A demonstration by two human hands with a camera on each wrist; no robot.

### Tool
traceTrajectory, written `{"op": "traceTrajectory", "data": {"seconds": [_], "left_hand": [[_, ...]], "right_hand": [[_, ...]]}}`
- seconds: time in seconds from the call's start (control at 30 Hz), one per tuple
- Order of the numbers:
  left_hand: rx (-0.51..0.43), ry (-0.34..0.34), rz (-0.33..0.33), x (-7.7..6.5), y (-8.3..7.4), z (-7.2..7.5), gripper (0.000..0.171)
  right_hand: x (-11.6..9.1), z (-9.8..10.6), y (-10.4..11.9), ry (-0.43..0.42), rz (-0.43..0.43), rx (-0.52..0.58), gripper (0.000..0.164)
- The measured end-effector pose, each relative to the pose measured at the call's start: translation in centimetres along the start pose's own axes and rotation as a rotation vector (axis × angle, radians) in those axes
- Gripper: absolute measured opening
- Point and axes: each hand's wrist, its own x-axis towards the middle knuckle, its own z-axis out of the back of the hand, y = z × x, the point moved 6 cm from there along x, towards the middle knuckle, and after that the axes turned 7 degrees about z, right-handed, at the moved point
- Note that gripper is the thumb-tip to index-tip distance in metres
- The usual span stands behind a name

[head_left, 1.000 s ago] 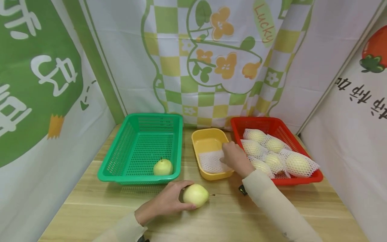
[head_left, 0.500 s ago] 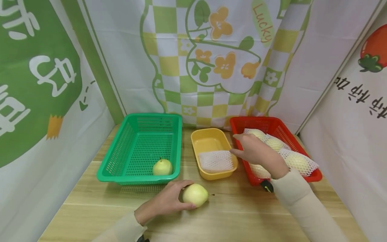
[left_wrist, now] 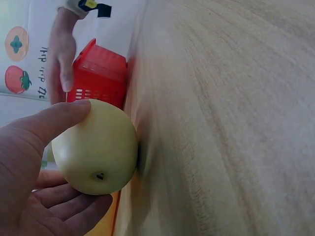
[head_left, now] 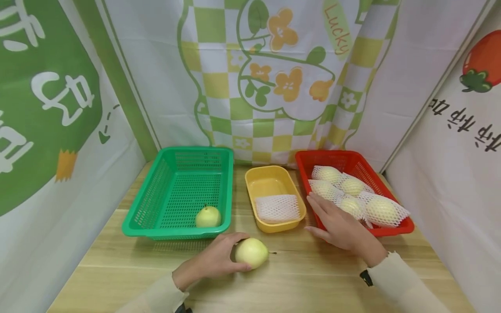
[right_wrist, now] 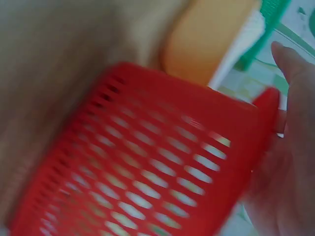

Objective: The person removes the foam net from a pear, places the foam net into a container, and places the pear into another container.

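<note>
My left hand (head_left: 215, 258) holds a pale yellow-green pear (head_left: 252, 253) lying sideways at the table's front middle, its stem pointing right. In the left wrist view, thumb and fingers curl round this pear (left_wrist: 98, 147), and its blossom end faces the camera. With fingers extended and nothing in it, my right hand (head_left: 340, 226) hovers over the near-left corner of the red basket (head_left: 395, 230). Several pears (head_left: 381, 211) in white foam nets lie in that basket. A flattened white foam net (head_left: 278, 208) rests in the yellow tray (head_left: 268, 172).
At the left stands a green basket (head_left: 131, 230) with one bare pear (head_left: 208, 216) in its near-right corner. The yellow tray sits between the two baskets. Printed cloth curtains (head_left: 270, 130) close off the back and both sides of the wooden table (head_left: 289, 282).
My right hand has left the foam net in the yellow tray and moved right, then down toward me to the red basket's near corner. The left hand and its pear stay put.
</note>
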Motion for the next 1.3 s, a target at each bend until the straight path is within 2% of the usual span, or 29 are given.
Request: {"op": "traceTrajectory", "data": {"seconds": [0.13, 0.23, 0.43, 0.6, 0.67, 0.73, 0.8, 0.87, 0.93, 1.03, 1.17, 1.3], "left_hand": [[0.035, 0.017, -0.009, 0.0, -0.3, 0.0, 0.077], [0.112, 0.029, -0.037, 0.2, -0.9, 0.0, 0.079], [0.407, 0.060, -0.111, 1.1, -3.5, -0.3, 0.084], [0.670, 0.073, -0.167, 1.4, -5.8, -1.4, 0.075], [0.735, 0.053, -0.182, 1.4, -6.2, -1.7, 0.070], [0.761, 0.023, -0.184, 1.2, -6.2, -1.9, 0.066], [0.739, 0.007, -0.181, 1.0, -6.1, -1.8, 0.065], [0.678, 0.008, -0.163, 0.7, -5.9, -1.4, 0.065], [0.586, 0.015, -0.139, 0.3, -5.6, -0.9, 0.067], [0.397, 0.002, -0.105, -0.5, -5.4, 0.4, 0.070], [0.149, -0.117, -0.128, -1.7, -5.8, 3.5, 0.069], [0.018, -0.259, -0.175, -2.7, -6.2, 7.2, 0.067]], "right_hand": [[-0.8, -1.6, -0.1, -0.072, 0.038, -0.068, 0.093], [-1.0, -2.2, -0.1, -0.088, 0.030, -0.081, 0.094], [-1.1, -2.3, -0.3, -0.084, 0.012, -0.095, 0.094], [-1.2, -2.3, -0.2, -0.074, -0.003, -0.098, 0.094], [-1.2, -2.4, -0.2, -0.074, -0.004, -0.105, 0.094], [-1.2, -2.4, -0.1, -0.078, 0.000, -0.112, 0.093], [-1.1, -2.4, 0.0, -0.078, 0.002, -0.117, 0.093], [-1.0, -2.5, 0.0, -0.079, 0.003, -0.122, 0.092], [-1.0, -2.6, 0.0, -0.080, 0.000, -0.125, 0.092], [-1.0, -2.6, -0.1, -0.086, -0.004, -0.134, 0.092], [-1.0, -2.6, 0.0, -0.095, -0.001, -0.143, 0.093], [-1.1, -2.6, 0.1, -0.091, 0.004, -0.145, 0.094]]}}
